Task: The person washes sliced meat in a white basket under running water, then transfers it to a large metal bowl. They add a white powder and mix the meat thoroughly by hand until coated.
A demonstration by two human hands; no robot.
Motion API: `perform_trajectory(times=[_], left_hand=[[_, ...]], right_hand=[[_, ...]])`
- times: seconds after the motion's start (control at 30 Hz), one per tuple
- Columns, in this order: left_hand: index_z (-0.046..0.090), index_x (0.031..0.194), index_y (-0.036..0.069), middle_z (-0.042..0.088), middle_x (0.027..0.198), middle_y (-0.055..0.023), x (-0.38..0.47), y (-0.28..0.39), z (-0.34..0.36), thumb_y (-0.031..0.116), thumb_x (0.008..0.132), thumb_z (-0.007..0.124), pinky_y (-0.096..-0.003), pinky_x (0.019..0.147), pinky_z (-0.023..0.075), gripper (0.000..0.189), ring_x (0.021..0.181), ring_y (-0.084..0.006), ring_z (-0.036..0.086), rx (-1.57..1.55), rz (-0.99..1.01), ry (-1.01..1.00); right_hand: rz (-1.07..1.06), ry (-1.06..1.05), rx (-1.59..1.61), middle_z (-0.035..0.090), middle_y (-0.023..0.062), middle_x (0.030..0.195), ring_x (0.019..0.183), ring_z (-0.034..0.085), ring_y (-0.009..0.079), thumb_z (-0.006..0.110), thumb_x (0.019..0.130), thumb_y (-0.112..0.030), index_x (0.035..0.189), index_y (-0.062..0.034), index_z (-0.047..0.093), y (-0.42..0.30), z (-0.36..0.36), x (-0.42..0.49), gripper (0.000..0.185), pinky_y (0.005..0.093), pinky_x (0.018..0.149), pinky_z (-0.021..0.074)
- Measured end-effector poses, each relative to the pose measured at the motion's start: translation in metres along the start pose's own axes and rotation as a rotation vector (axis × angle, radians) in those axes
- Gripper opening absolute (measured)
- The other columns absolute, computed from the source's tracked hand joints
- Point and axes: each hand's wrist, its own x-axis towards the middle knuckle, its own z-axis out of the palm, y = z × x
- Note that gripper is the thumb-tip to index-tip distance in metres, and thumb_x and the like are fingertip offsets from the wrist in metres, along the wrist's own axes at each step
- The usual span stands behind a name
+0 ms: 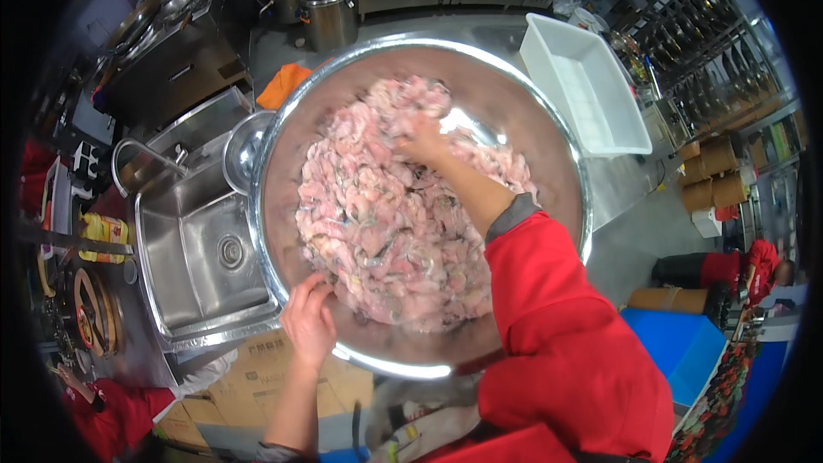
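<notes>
A wide stainless steel bowl (553, 135) fills the middle of the view. Inside it lies a heap of raw, pale pink meat pieces (392, 225) with dark bits of skin. My right hand (423, 135) reaches into the far part of the heap. It is blurred and its fingertips are lost among the pieces, so its grip is unclear. At the bowl's near left rim is my left hand (310, 321), its fingers inside the bowl beside the meat. The thumb stands apart from the fingers, with nothing between them.
Left of the bowl are a small steel bowl (243, 153), a steel sink (193, 283) with a faucet (144, 154) and an orange cloth (283, 85). A white plastic tub (582, 87) stands at the far right. Co-workers (762, 273) are at both sides. Flattened cardboard (257, 379) lies below.
</notes>
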Motion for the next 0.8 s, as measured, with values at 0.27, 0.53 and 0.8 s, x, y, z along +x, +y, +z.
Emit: perform_trajectory(times=[0.27,0.53,0.8], left_hand=[[0.072,0.098,0.007,0.068,0.119,-0.0067,-0.005,-0.004,0.000,-0.006,0.068,0.066,-0.0408,0.080,0.0569,0.034,0.104,-0.0307,0.068,0.025,0.003,-0.028],[0.072,0.099,0.008,0.068,0.120,-0.0051,-0.002,-0.003,-0.002,-0.006,0.068,0.066,-0.0408,0.081,0.0573,0.035,0.102,-0.0298,0.068,0.038,-0.042,-0.047],[0.071,0.098,0.007,0.070,0.117,-0.0070,-0.002,0.006,-0.001,-0.007,0.074,0.061,-0.0427,0.084,0.0561,0.030,0.103,-0.0326,0.068,0.055,-0.100,-0.055]], right_hand=[[-0.735,-0.487,-0.118,0.045,0.0148,0.153,0.145,0.036,0.0449,0.078,0.078,-0.045,0.144,-0.0238,0.056,-0.027,-0.040,-0.213,0.073,0.0721,0.116,0.0254],[-0.053,0.179,0.020,0.053,0.0169,0.139,0.136,0.045,0.0430,0.082,0.074,-0.032,0.140,-0.0140,0.056,0.069,-0.005,-0.047,0.073,0.0578,0.115,0.0340],[-0.441,-0.288,0.140,0.047,0.0226,0.147,0.138,0.043,0.0430,0.077,0.076,-0.060,0.145,-0.0204,0.057,-0.112,0.061,-0.066,0.082,0.0624,0.114,0.0338]])
